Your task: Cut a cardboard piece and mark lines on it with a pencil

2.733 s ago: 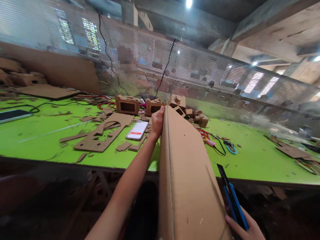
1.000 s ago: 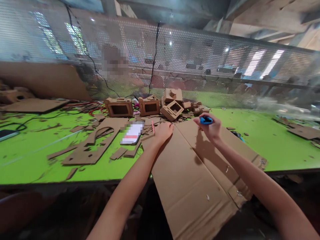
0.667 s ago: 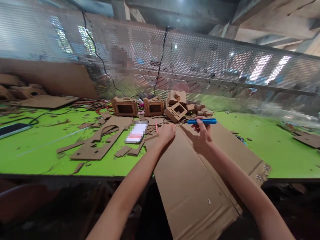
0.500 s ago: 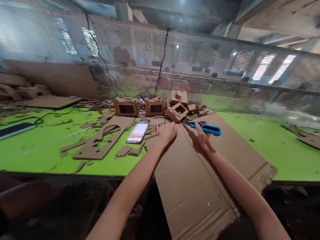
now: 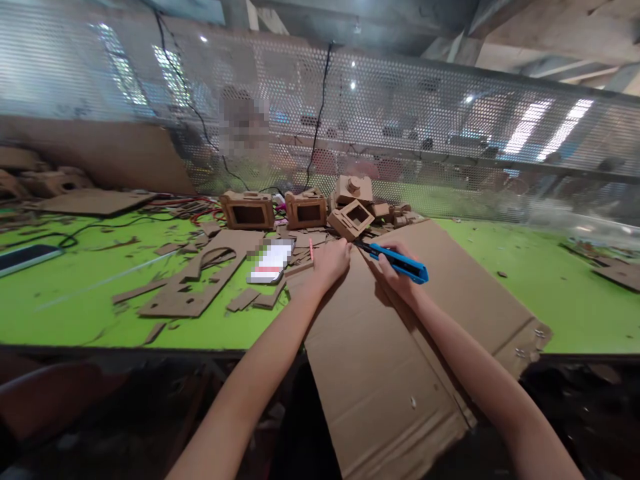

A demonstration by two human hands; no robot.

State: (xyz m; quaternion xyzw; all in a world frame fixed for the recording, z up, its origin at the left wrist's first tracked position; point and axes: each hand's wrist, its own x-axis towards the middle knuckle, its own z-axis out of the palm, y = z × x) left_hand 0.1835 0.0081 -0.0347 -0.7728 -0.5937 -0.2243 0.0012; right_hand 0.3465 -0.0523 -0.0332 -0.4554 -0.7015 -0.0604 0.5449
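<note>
A large brown cardboard sheet (image 5: 370, 353) with a lengthwise crease slants from the tabletop out over its near edge. My left hand (image 5: 331, 261), fingers curled, grips the far left end of this sheet. In my right hand (image 5: 397, 270) is a blue utility knife (image 5: 405, 264), its tip pointing left to the far end of the cardboard, close to my left fingertips. Whether the blade touches the cardboard I cannot tell. A thin red-and-white stick (image 5: 311, 249) stands out just left of my left hand.
Cardboard camera models (image 5: 249, 211) line the back, some stacked behind my hands. A phone (image 5: 273, 261) lies left of my left hand, beside a cut-out cardboard piece (image 5: 173, 305) and scraps. Another phone (image 5: 30, 257) sits far left on the green table (image 5: 500, 300). Perforated mesh (image 5: 390, 133) rises behind.
My right hand has drawn slightly left and nearer to me, and the utility knife now slopes more steeply. My left hand stays on the cardboard. The whole view has shifted a little.
</note>
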